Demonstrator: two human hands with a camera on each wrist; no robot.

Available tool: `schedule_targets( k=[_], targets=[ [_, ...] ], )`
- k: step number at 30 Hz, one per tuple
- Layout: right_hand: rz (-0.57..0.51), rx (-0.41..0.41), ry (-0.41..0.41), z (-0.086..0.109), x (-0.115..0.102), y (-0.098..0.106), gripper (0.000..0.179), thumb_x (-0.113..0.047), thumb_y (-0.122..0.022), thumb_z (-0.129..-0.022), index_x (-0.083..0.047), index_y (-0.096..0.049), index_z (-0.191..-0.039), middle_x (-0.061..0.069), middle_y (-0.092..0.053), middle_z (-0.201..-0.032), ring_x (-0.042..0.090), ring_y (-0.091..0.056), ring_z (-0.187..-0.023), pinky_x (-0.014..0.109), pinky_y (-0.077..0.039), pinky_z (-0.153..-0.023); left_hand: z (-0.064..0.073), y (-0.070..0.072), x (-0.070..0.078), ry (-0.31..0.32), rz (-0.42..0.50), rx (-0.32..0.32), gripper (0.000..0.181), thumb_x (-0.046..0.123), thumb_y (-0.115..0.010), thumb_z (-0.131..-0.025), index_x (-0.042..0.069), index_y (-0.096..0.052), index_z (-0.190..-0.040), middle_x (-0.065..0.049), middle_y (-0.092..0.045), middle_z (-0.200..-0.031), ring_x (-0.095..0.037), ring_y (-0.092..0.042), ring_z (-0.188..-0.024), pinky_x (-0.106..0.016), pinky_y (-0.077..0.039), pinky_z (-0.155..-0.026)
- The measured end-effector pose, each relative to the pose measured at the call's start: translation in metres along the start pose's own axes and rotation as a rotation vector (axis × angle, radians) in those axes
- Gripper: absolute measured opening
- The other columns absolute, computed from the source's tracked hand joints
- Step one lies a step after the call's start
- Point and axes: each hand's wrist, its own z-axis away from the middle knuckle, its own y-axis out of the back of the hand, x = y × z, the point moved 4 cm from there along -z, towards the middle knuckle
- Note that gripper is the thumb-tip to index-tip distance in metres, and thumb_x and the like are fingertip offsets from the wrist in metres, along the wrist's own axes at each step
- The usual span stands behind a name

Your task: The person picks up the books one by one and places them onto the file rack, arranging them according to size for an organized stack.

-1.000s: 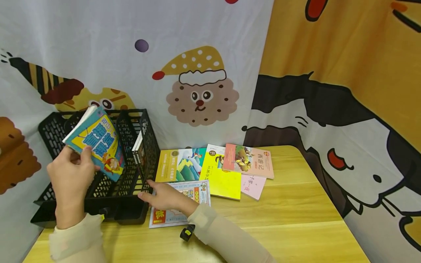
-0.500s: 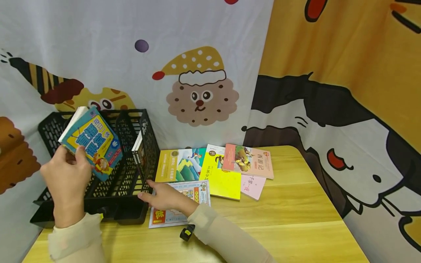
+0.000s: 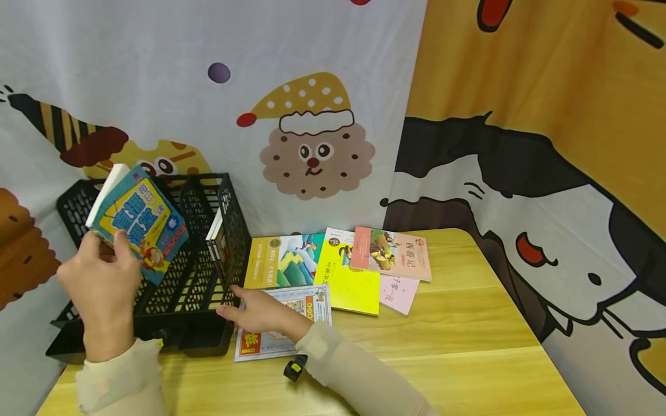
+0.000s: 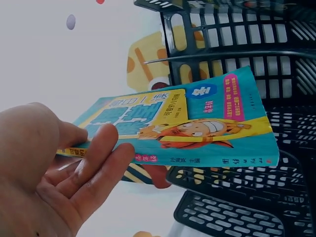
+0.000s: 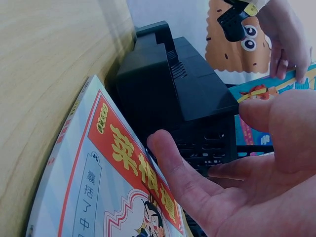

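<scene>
My left hand (image 3: pixel 101 283) pinches a blue-and-yellow paperback book (image 3: pixel 137 216) by its lower left part, thumb on the cover. The book leans over the left section of a black mesh book rack (image 3: pixel 182 315), which has upright dividers. In the left wrist view, the book's spine (image 4: pixel 187 160) faces the camera and the rack's slats lie beyond it. At the rack's right front corner, my right hand (image 3: pixel 265 312) holds the side panel, thumb and fingers on either side. Inside the rightmost slot stand thin books (image 3: pixel 215 237).
A white-and-red book (image 3: pixel 281 341) lies beside the rack, under my right hand. Behind it on the wooden table (image 3: pixel 458 346) are a yellow-and-green book (image 3: pixel 283 263), a yellow book (image 3: pixel 348 289), a pink book (image 3: pixel 400 254) and a pale pink one (image 3: pixel 398 294). A printed curtain (image 3: pixel 390 86) hangs behind.
My left hand has shifted slightly left with the blue book, which has moved left and a little up, away from the middle divider. My right hand stays at the rack's corner.
</scene>
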Motion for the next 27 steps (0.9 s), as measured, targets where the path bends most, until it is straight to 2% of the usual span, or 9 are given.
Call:
schedule_targets(
  k=[2, 5, 7, 11, 13, 14, 17, 21, 27],
  targets=[
    [-0.004, -0.001, 0.001, 0.0, 0.0, 0.0, 0.078, -0.059, -0.055, -0.113, -0.022, -0.028, -0.177, 0.001, -0.079, -0.084, 0.023, -0.072, -0.064, 0.029, -0.049, -0.064, 0.0, -0.004, 0.001, -0.056, 0.004, -0.008, 0.045, 0.03, -0.063, -0.111, -0.011, -0.073, -0.126, -0.038, -0.078, -0.1, -0.055, -0.074, -0.077, 0.004, -0.019, -0.059],
    [-0.011, -0.001, 0.001, 0.0, 0.0, 0.0, 0.079, -0.058, -0.055, -0.113, -0.021, -0.028, -0.177, 0.002, -0.08, -0.085, 0.022, -0.073, -0.065, 0.027, -0.051, -0.069, 0.002, -0.012, 0.002, -0.115, 0.0, -0.038, 0.041, 0.026, -0.064, -0.111, -0.013, -0.073, -0.118, -0.038, -0.077, -0.092, -0.056, -0.073, -0.072, 0.0, -0.019, -0.057],
    [-0.017, -0.003, -0.001, 0.0, 0.0, 0.0, 0.078, -0.058, -0.056, -0.113, -0.021, -0.028, -0.176, 0.002, -0.08, -0.086, 0.022, -0.074, -0.066, 0.027, -0.052, -0.07, 0.004, -0.017, 0.003, -0.154, 0.001, -0.06, 0.037, 0.023, -0.065, -0.11, -0.013, -0.072, -0.112, -0.037, -0.076, -0.089, -0.055, -0.071, -0.068, -0.006, -0.028, -0.055],
    [-0.023, -0.004, -0.01, -0.001, 0.0, 0.0, 0.078, -0.057, -0.056, -0.113, -0.021, -0.029, -0.176, 0.002, -0.08, -0.086, 0.02, -0.075, -0.067, 0.027, -0.053, -0.072, 0.007, -0.026, 0.005, -0.173, 0.018, -0.12, 0.036, 0.021, -0.065, -0.109, -0.014, -0.072, -0.112, -0.037, -0.076, -0.089, -0.055, -0.072, -0.068, -0.045, -0.057, -0.054],
    [-0.023, -0.002, -0.014, -0.001, 0.0, 0.0, 0.077, -0.057, -0.056, -0.113, -0.021, -0.029, -0.176, 0.002, -0.081, -0.086, 0.019, -0.075, -0.068, 0.027, -0.053, -0.074, 0.008, -0.028, 0.005, -0.15, 0.019, -0.165, 0.038, 0.022, -0.065, -0.109, -0.014, -0.072, -0.118, -0.038, -0.076, -0.093, -0.057, -0.074, -0.073, -0.065, -0.058, -0.059],
    [-0.02, -0.002, -0.015, -0.001, 0.0, 0.0, 0.078, -0.057, -0.056, -0.113, -0.021, -0.029, -0.176, 0.002, -0.08, -0.086, 0.019, -0.075, -0.068, 0.026, -0.053, -0.075, 0.008, -0.029, 0.003, -0.128, 0.018, -0.19, 0.04, 0.023, -0.064, -0.109, -0.014, -0.072, -0.122, -0.039, -0.077, -0.096, -0.057, -0.075, -0.076, -0.066, -0.059, -0.06],
    [-0.015, 0.001, -0.016, -0.002, 0.0, 0.0, 0.078, -0.057, -0.056, -0.113, -0.021, -0.029, -0.176, 0.001, -0.08, -0.085, 0.019, -0.075, -0.067, 0.026, -0.054, -0.076, 0.006, -0.028, -0.002, -0.061, 0.007, -0.28, 0.044, 0.027, -0.063, -0.11, -0.01, -0.071, -0.131, -0.038, -0.078, -0.102, -0.054, -0.077, -0.08, -0.047, -0.061, -0.054],
    [-0.019, 0.001, -0.014, -0.002, 0.001, -0.001, 0.078, -0.057, -0.056, -0.113, -0.02, -0.029, -0.176, 0.001, -0.079, -0.084, 0.02, -0.074, -0.066, 0.026, -0.053, -0.073, 0.005, -0.025, -0.007, 0.013, -0.025, -0.421, 0.047, 0.033, -0.06, -0.112, -0.006, -0.071, -0.133, -0.032, -0.08, -0.101, -0.035, -0.077, -0.067, -0.022, -0.048, -0.049],
    [-0.015, -0.001, -0.014, 0.0, 0.0, -0.001, 0.078, -0.058, -0.056, -0.113, -0.021, -0.03, -0.176, 0.0, -0.079, -0.085, 0.021, -0.074, -0.067, 0.028, -0.052, -0.068, 0.005, -0.027, -0.006, 0.037, -0.048, -0.496, 0.046, 0.037, -0.058, -0.113, -0.003, -0.072, -0.131, -0.027, -0.081, -0.097, -0.011, -0.069, -0.06, -0.023, -0.047, -0.052]
  ],
)
